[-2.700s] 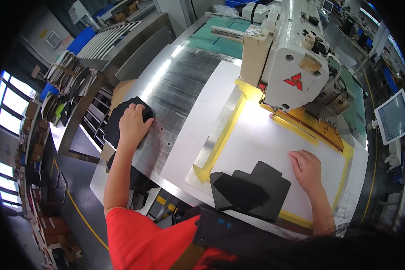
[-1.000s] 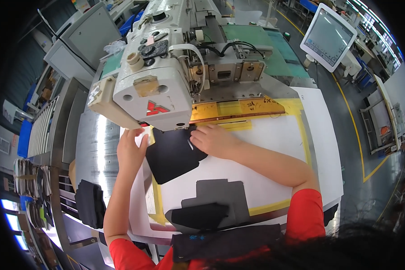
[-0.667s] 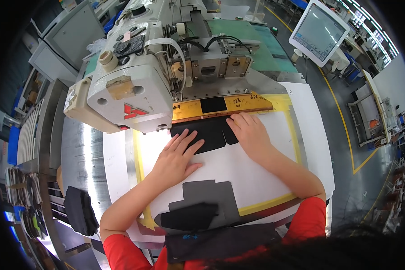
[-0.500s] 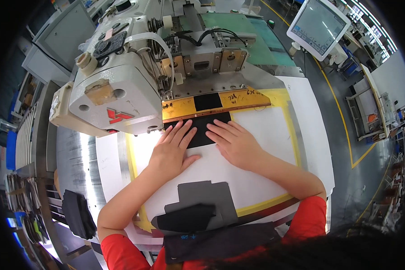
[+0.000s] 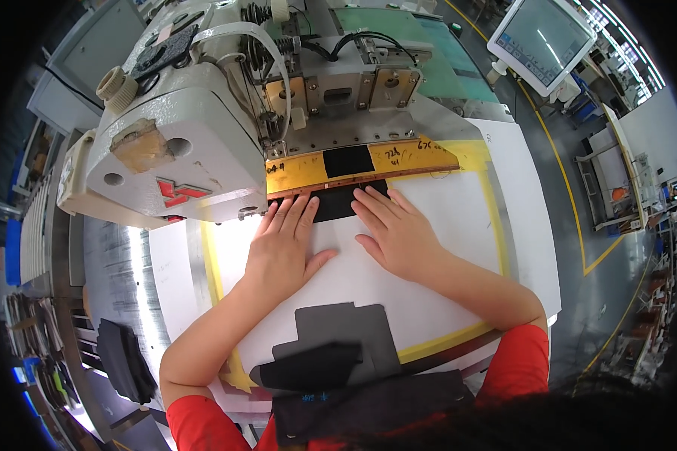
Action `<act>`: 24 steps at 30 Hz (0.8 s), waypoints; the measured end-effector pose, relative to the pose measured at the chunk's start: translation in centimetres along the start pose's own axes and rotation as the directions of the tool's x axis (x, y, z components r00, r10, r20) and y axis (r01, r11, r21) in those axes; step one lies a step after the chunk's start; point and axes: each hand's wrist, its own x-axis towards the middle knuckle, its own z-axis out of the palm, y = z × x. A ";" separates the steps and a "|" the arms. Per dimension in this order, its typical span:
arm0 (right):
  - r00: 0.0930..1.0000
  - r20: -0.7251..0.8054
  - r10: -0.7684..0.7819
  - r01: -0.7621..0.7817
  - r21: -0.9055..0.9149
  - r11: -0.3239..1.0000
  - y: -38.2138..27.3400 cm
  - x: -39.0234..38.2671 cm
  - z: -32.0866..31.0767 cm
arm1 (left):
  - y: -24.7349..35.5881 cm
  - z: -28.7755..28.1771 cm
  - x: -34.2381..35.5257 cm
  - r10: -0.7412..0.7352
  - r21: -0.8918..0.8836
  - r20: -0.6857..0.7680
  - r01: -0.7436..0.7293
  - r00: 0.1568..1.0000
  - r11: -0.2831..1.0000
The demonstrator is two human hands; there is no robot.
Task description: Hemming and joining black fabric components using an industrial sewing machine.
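Note:
A black fabric piece (image 5: 335, 207) lies on the white work surface (image 5: 338, 267), its far part tucked under the edge of an amber plate (image 5: 406, 161). My left hand (image 5: 281, 239) lies flat with fingers outstretched, fingertips at the fabric's left side near the plate's edge. On the other side, my right hand (image 5: 400, 234) is also flat, its fingertips resting on the fabric's right part. Neither hand grips anything. Through a cut-out in the plate shows a black patch (image 5: 347, 161). To the left of the plate looms the white sewing machine head (image 5: 173, 154).
Close to my body lie grey fabric pieces (image 5: 372, 331) with a folded black piece (image 5: 308, 367) on top. A stack of dark pieces (image 5: 124, 361) sits at the left. Yellow tape (image 5: 496, 225) borders the white surface. A touchscreen (image 5: 541, 41) stands at the far right.
Both hands have moved forward a little, and the black fabric has slid farther under the amber plate, so less of it shows. The view has shifted slightly.

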 end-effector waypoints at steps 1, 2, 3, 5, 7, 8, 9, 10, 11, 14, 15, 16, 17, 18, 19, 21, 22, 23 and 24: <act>1.000 0.005 0.013 -0.013 0.003 1.000 0.0 -0.3 0.0 | 0.0 0.1 0.1 -0.009 0.005 0.010 0.009 1.000 1.000; 1.000 0.010 0.026 -0.026 0.007 1.000 0.0 -0.5 0.0 | 0.1 0.0 -0.1 -0.009 0.004 0.006 0.009 1.000 1.000; 0.999 0.010 0.030 -0.030 0.002 1.000 0.1 -0.5 0.0 | 0.4 -0.1 -0.4 0.022 0.003 -0.022 -0.022 1.000 1.000; 0.998 -0.004 0.068 -0.068 0.024 0.997 0.1 -0.3 0.1 | 0.9 -0.2 -0.6 0.060 -0.001 -0.051 -0.060 0.997 0.998; 0.998 -0.019 0.068 -0.068 0.017 0.998 0.1 0.3 0.1 | 1.4 -0.6 -1.3 0.058 0.004 0.016 -0.058 0.998 0.998; 0.997 -0.035 0.064 -0.063 0.008 0.998 0.1 0.5 0.1 | 1.4 -0.8 -1.0 0.056 0.008 0.005 -0.056 0.998 0.998; 0.997 -0.037 0.064 -0.064 0.005 0.998 0.2 0.6 0.1 | 1.2 -0.7 -0.6 0.058 0.008 0.003 -0.058 0.998 0.998; 0.996 -0.050 0.072 -0.070 0.038 0.997 0.3 0.6 0.2 | 0.9 -0.6 -0.4 0.050 0.018 0.002 -0.050 0.999 0.999; 0.995 -0.062 0.080 -0.075 0.072 0.995 0.4 0.6 0.2 | 0.7 -0.5 -0.3 0.041 0.028 0.002 -0.041 0.999 0.999; 0.994 -0.085 0.065 -0.059 0.068 0.996 0.8 -0.2 -0.4 | 0.3 -0.3 0.0 0.024 0.018 0.003 -0.024 1.000 1.000; 0.994 -0.084 0.065 -0.060 0.068 0.996 0.8 -0.4 -0.7 | 0.2 -0.3 0.0 0.024 0.017 0.004 -0.024 1.000 1.000; 0.995 -0.065 0.079 -0.076 0.052 0.996 0.8 -0.5 -0.9 | 0.0 -0.3 0.0 0.020 -0.001 0.014 -0.020 1.000 1.000; 0.995 -0.046 0.093 -0.092 0.036 0.995 0.9 -0.5 -0.9 | -0.1 -0.3 0.1 0.016 -0.019 0.024 -0.015 1.000 1.000; 0.995 -0.043 0.094 -0.092 0.037 0.995 0.8 -0.5 -0.9 | -0.1 -0.3 0.1 0.014 -0.021 0.026 -0.014 1.000 1.000; 0.995 -0.036 0.095 -0.094 0.028 0.995 0.8 -0.5 -0.8 | -0.1 -0.2 0.1 0.009 -0.029 0.023 -0.009 1.000 1.000; 0.995 -0.026 0.095 -0.095 0.021 0.995 0.8 -0.4 -0.6 | -0.1 -0.2 0.1 0.002 -0.039 0.022 -0.002 1.000 0.999; 0.994 -0.028 0.102 -0.102 0.003 0.995 0.8 -0.4 -0.5 | -0.1 -0.3 0.2 0.007 -0.039 0.017 -0.006 1.000 0.999; 0.994 -0.030 0.110 -0.110 -0.015 0.994 0.8 -0.4 -0.5 | -0.1 -0.3 0.3 0.012 -0.038 0.011 -0.012 1.000 0.999; 0.994 -0.028 0.109 -0.109 -0.015 0.994 0.8 -0.4 -0.4 | -0.1 -0.4 0.3 0.010 -0.040 0.012 -0.010 1.000 0.999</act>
